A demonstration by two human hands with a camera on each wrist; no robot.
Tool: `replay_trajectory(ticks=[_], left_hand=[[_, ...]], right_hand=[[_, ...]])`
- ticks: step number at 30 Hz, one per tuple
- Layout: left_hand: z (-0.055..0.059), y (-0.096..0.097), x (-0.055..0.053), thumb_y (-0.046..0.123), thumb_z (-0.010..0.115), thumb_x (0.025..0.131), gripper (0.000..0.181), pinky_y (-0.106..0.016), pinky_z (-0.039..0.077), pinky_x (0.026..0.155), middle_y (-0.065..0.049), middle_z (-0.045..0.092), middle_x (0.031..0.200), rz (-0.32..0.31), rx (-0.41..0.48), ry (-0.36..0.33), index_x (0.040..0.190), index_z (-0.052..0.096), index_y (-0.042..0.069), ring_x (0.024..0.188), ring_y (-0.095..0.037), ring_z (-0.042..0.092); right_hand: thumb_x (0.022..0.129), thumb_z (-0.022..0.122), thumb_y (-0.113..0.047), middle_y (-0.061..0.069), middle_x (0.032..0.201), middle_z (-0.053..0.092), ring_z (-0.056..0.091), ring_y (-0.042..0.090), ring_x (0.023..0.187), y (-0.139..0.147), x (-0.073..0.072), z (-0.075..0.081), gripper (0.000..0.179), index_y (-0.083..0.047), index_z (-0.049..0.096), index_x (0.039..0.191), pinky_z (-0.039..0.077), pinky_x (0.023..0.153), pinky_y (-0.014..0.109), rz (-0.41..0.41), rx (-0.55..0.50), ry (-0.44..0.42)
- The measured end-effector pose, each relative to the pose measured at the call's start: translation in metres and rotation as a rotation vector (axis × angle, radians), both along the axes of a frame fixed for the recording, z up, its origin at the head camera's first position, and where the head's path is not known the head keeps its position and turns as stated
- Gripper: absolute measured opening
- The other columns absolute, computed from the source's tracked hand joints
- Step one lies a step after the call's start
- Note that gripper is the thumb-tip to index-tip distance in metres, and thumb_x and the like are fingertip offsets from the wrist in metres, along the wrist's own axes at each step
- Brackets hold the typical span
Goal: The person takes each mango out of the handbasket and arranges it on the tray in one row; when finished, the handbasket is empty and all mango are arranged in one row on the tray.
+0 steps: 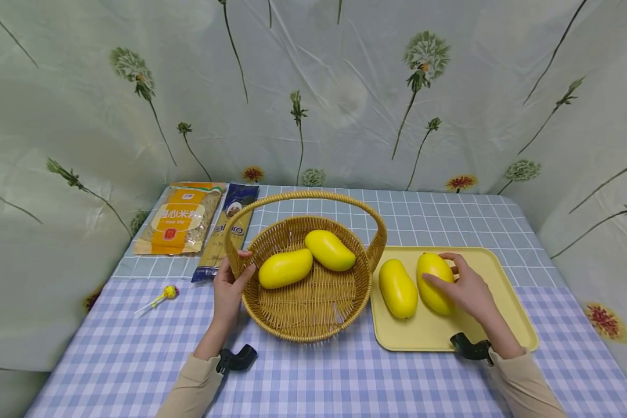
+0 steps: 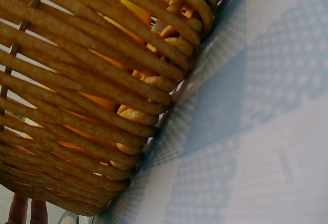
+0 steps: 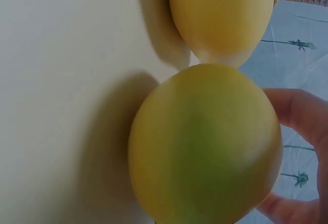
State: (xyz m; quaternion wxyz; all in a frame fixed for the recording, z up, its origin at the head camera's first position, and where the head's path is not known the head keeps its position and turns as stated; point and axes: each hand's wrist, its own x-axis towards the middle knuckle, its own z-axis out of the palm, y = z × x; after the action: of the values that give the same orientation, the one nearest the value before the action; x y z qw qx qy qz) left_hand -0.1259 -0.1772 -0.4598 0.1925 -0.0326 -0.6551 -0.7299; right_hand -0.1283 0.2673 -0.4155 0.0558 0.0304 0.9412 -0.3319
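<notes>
Grips the basket at its left rim with the left hand, by the handle. Holds the right mango with the right hand curled about it, much the nearer of the two. Has that mango over the tray, right of the basket, with its long axis running near to far and its far end leaning slightly left; cannot tell whether lifted or resting. Seems to hinge on this left-right offset, with the left mango lying much the same way between right mango and basket.

The sleeves are plain beige, the wrist-worn pieces black and bent.
</notes>
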Motion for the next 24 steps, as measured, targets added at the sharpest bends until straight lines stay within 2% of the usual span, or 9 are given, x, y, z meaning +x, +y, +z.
replay_trajectory(ticks=[8, 14, 24], left_hand=[[-0.001, -0.0008, -0.0004, -0.008, 0.059, 0.089, 0.029, -0.027, 0.039, 0.094, -0.016, 0.057, 0.116, 0.004, -0.006, -0.001, 0.117, 0.051, -0.01, 0.115, -0.021, 0.05], [-0.0001, -0.0006, -0.0002, -0.009, 0.058, 0.089, 0.029, -0.026, 0.039, 0.095, -0.019, 0.056, 0.117, 0.005, -0.01, -0.009, 0.117, 0.05, -0.011, 0.116, -0.021, 0.049], [0.0002, -0.0006, 0.0002, -0.005, 0.06, 0.09, 0.03, -0.027, 0.04, 0.095, -0.022, 0.055, 0.118, -0.001, -0.005, -0.011, 0.117, 0.05, -0.011, 0.116, -0.022, 0.049]], right_hand=[[0.087, 0.061, -0.052, 0.036, 0.118, 0.048, 0.049, 0.045, 0.1, -0.0018, -0.0008, -0.0001, 0.075, -0.003, 0.035, 0.137, 0.044, 0.075, 0.05, 0.014, 0.007, -0.029], [0.087, 0.06, -0.053, 0.036, 0.119, 0.047, 0.049, 0.045, 0.102, -0.0021, -0.001, -0.0008, 0.076, -0.003, 0.035, 0.138, 0.044, 0.077, 0.051, 0.022, 0.002, -0.044], [0.09, 0.059, -0.049, 0.034, 0.125, 0.045, 0.046, 0.045, 0.108, -0.0019, -0.0004, -0.0021, 0.073, 0.002, 0.036, 0.137, 0.042, 0.082, 0.055, 0.065, -0.021, -0.017]])
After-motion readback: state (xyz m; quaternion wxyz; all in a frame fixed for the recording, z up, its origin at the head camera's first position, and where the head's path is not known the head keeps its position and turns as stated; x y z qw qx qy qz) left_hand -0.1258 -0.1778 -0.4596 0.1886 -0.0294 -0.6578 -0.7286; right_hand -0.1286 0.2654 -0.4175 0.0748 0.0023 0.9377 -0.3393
